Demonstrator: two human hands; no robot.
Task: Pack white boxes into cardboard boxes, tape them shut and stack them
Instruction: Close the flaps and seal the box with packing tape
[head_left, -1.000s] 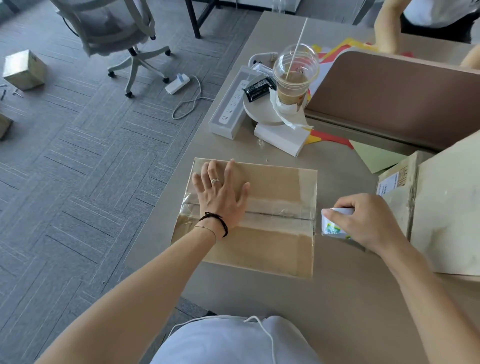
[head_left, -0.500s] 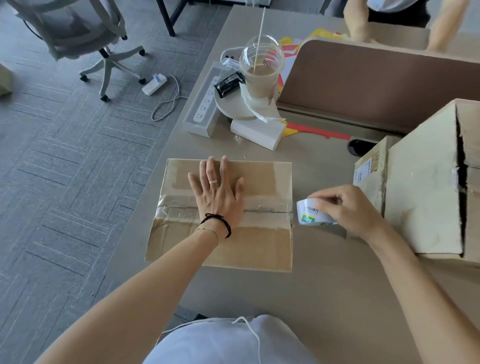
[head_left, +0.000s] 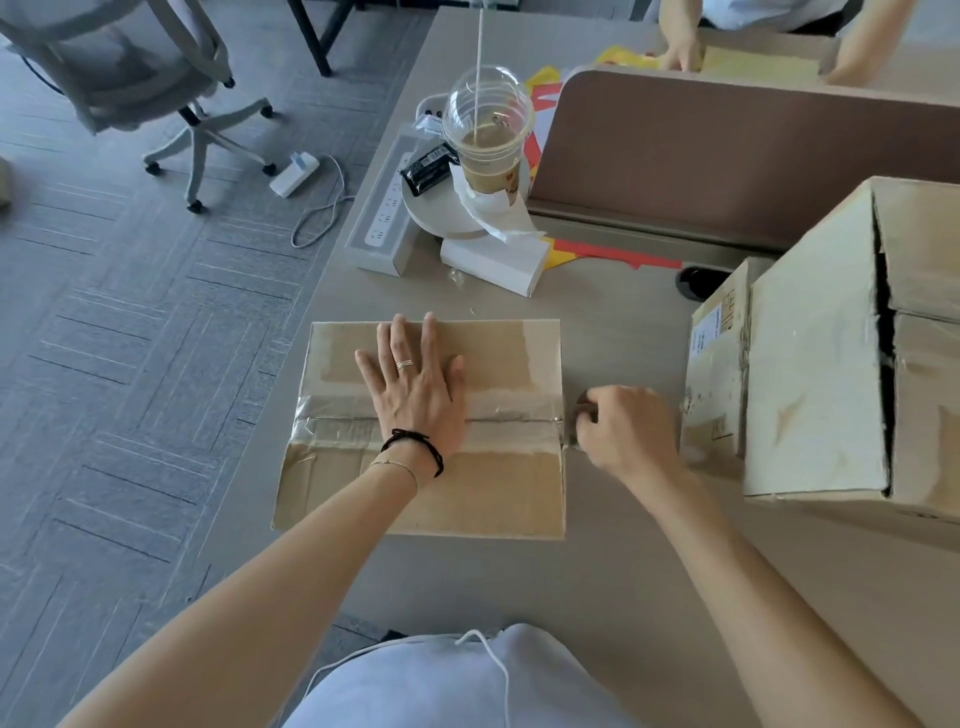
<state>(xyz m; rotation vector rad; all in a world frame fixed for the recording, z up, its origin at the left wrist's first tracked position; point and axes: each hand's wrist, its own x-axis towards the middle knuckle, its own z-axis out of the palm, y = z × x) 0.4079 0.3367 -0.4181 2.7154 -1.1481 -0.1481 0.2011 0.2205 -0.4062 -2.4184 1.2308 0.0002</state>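
A flat brown cardboard box lies on the table in front of me, its two top flaps meeting under a strip of clear tape. My left hand presses flat on the lid with fingers spread. My right hand is curled at the box's right edge, where the tape strip ends, and grips a tape roll. Only a dark sliver of the roll shows past the fingers.
Two worn cardboard boxes, a small one and a large one, stand close on the right. Behind are a white box, a power strip, an iced drink cup and a brown divider. Another person's hand works beyond it. The table edge runs along the left.
My right hand has turned over and dropped with the tape roll to the box's right edge; the roll's white side no longer shows. My left hand stays flat on the lid.
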